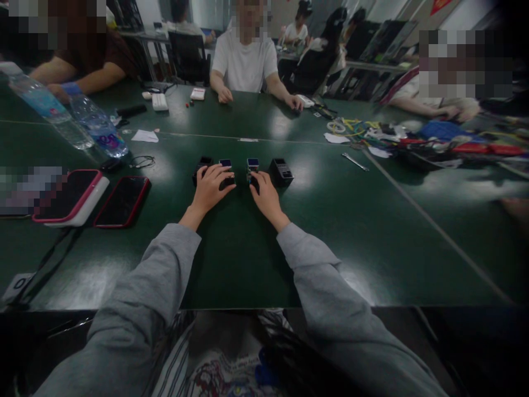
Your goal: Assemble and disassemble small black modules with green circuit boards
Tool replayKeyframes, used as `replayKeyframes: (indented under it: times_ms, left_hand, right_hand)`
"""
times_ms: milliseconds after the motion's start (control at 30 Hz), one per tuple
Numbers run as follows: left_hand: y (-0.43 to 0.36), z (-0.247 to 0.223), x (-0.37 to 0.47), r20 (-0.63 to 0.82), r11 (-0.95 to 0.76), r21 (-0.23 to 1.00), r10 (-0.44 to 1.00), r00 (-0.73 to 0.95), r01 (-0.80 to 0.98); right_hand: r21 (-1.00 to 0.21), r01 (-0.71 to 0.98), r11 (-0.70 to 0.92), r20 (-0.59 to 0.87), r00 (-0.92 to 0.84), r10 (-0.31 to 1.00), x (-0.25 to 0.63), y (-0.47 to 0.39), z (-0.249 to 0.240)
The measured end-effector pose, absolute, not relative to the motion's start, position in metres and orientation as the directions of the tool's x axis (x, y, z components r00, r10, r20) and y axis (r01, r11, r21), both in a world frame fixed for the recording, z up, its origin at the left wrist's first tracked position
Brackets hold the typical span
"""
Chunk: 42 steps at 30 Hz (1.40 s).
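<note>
Inner-left device: small and dark with a bluish screen [225,164], pale at the rim; just left of the table's middle, its near part under the left hand.
Inner-right device: a similar small block with a light-edged screen [252,163], at 3 o'clock from its neighbour and apart from it.
Outer-left box: black [204,161], at 9 o'clock of the row, partly behind fingers.
Outer-right box: black with pale markings on top [282,172], tilted in view, at 3 o'clock of the row.
Left hand [211,187]: fingers fanned apart over the inner-left device, thumb out towards 3 o'clock.
Right hand [265,196]: fingers bent onto the inner-right device, thumb near its close side; whether they pinch it I cannot tell.
In the way: both hands, covering the near parts of the inner devices.
9 o'clock of the row: a red-edged phone [122,202], then a pink-edged phone [68,196] on a white item [88,205].
10 o'clock: two clear bottles [99,121] with labels, and a white paper scrap [145,136].
12 o'clock: a person in a white shirt [246,60], forearms at the green table [243,264].
3 o'clock: a metal wrench [354,161].
2 o'clock: a blurred cable tangle [359,129].
</note>
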<state>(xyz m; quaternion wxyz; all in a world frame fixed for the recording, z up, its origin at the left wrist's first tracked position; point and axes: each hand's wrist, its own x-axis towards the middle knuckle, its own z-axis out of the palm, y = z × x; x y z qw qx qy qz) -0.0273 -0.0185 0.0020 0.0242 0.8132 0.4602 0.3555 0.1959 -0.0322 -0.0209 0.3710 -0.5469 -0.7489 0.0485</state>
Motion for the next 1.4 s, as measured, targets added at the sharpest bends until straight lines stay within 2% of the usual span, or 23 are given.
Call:
replayKeyframes:
  times_ms: [233, 533, 633, 833, 1033, 1400]
  left_hand:
    - [-0.014, -0.002, -0.038, 0.604, -0.457, 0.406, 0.784, 0.143, 0.791]
    - [-0.031, -0.009, -0.033, 0.529, -0.374, 0.488, 0.845, 0.074, 0.789]
    - [-0.039, -0.006, -0.025, 0.517, -0.363, 0.455, 0.851, 0.091, 0.813]
    - [-0.039, -0.003, -0.016, 0.505, -0.415, 0.274, 0.830, 0.238, 0.868]
    - [-0.037, -0.003, -0.017, 0.466, -0.397, 0.271, 0.851, 0.241, 0.877]
    - [-0.029, -0.004, -0.025, 0.505, -0.389, 0.243, 0.833, 0.227, 0.889]
  right_hand:
    - [-0.469, 0.787, 0.401, 0.496, -0.141, 0.857, 0.196, -0.034, -0.021]
    - [-0.462, 0.800, 0.384, 0.481, -0.138, 0.866, 0.193, -0.037, -0.018]
    - [-0.464, 0.803, 0.374, 0.467, -0.137, 0.874, 0.193, -0.037, -0.017]
    - [-0.462, 0.807, 0.368, 0.455, -0.140, 0.880, 0.193, -0.035, -0.019]
    - [-0.466, 0.808, 0.361, 0.445, -0.139, 0.885, 0.193, -0.035, -0.019]
    - [-0.453, 0.812, 0.367, 0.445, -0.151, 0.883, 0.192, -0.053, -0.010]
